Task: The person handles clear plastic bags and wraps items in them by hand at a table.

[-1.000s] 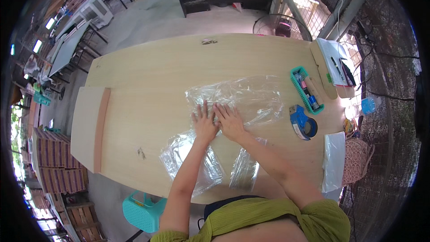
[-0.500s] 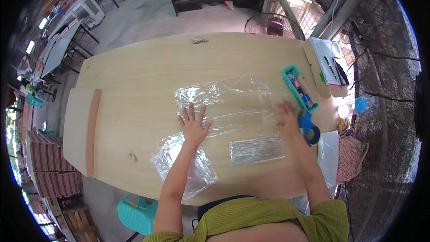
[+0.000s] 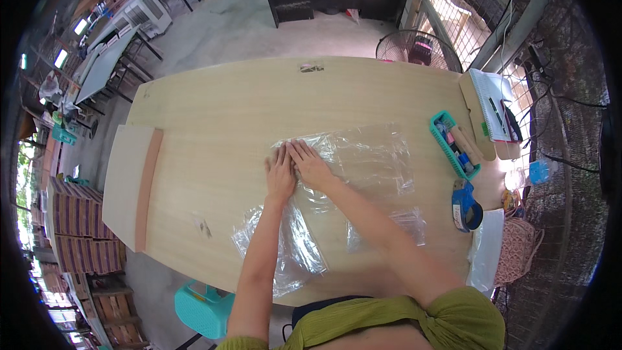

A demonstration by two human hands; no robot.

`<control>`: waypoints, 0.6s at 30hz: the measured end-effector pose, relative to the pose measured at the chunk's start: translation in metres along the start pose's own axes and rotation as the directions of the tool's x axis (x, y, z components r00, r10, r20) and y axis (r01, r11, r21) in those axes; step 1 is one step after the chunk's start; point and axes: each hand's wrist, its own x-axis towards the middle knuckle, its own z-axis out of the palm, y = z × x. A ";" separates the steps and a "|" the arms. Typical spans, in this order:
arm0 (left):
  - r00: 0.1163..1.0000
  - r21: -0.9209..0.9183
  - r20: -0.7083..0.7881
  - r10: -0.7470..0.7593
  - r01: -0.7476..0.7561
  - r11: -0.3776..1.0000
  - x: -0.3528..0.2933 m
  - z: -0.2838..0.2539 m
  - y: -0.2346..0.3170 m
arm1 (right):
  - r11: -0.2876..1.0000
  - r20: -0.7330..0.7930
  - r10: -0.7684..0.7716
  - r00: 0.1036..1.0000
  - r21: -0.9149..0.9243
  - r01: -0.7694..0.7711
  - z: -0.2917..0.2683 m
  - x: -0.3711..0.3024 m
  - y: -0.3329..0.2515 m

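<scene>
Presently, the pale wooden table carries three pieces of clear plastic. The largest, a clear sheet, lies spread across the middle — opening out appears done, smoothing only partial, as creases remain around the hands. A shiny plastic piece lies nearer the body, partly under the left forearm, rumpled and apparently not dealt with. The smallest, a plastic packet, sits to the right, partly behind the right forearm. Left hand and right hand rest side by side on the sheet's left end, fingers extended — whether the tips pinch film, cannot tell.
</scene>
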 end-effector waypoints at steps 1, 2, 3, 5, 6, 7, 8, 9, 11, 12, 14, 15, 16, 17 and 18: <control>0.999 0.084 0.031 -0.031 0.028 0.996 -0.001 -0.005 0.003 | 1.000 0.025 0.000 1.000 -0.021 0.001 0.002 0.000 0.001; 0.996 0.169 0.060 -0.061 0.050 0.984 -0.003 -0.013 0.003 | 0.998 0.023 0.000 1.000 -0.056 0.001 -0.003 -0.007 0.015; 0.991 0.246 0.073 -0.114 0.093 0.965 -0.009 -0.019 0.003 | 0.989 0.038 0.063 0.997 -0.138 -0.057 -0.019 -0.012 0.026; 0.992 0.223 0.046 -0.119 0.106 0.969 -0.017 -0.017 -0.007 | 0.945 0.073 0.242 0.967 -0.244 -0.218 -0.056 -0.029 0.058; 0.993 0.215 0.027 -0.112 0.104 0.971 -0.015 -0.016 -0.010 | 0.909 0.084 0.349 0.933 -0.271 -0.316 -0.074 -0.040 0.080; 0.994 0.225 0.030 -0.103 0.094 0.970 -0.015 -0.016 -0.008 | 0.888 0.019 0.374 0.927 -0.296 -0.352 -0.087 -0.056 0.107; 0.995 0.237 0.029 -0.095 0.085 0.968 -0.013 -0.017 -0.005 | 0.865 -0.049 0.393 0.918 -0.318 -0.387 -0.098 -0.074 0.133; 0.996 0.248 0.023 -0.089 0.081 0.965 -0.011 -0.018 -0.003 | 0.835 -0.081 0.446 0.892 -0.322 -0.446 -0.109 -0.095 0.159; 0.996 0.271 0.047 -0.073 0.057 0.961 -0.006 -0.022 0.000 | 0.788 -0.162 0.495 0.854 -0.331 -0.519 -0.119 -0.113 0.180; 0.995 0.286 0.068 -0.069 0.047 0.957 -0.006 -0.024 0.001 | 0.774 -0.205 0.495 0.844 -0.337 -0.536 -0.118 -0.118 0.181; 0.995 0.323 0.038 -0.095 0.077 0.943 -0.002 -0.032 0.016 | 0.803 -0.254 0.474 0.843 -0.268 -0.533 -0.109 -0.122 0.158; 0.994 0.340 0.021 -0.103 0.090 0.936 -0.001 -0.033 0.026 | 0.840 -0.268 0.451 0.851 -0.192 -0.507 -0.101 -0.108 0.117; 0.992 0.190 -0.058 -0.111 0.120 0.974 -0.008 -0.026 0.039 | 0.879 -0.121 0.448 0.886 -0.119 -0.461 -0.105 -0.094 0.068; 0.984 0.030 -0.134 -0.120 0.125 0.992 -0.016 -0.017 0.061 | 0.902 0.019 0.431 0.902 -0.040 -0.430 -0.104 -0.086 0.021; 0.973 -0.134 -0.198 -0.120 0.095 0.986 -0.022 -0.011 0.084 | 0.932 -0.072 0.330 0.941 -0.131 -0.337 -0.061 -0.092 0.005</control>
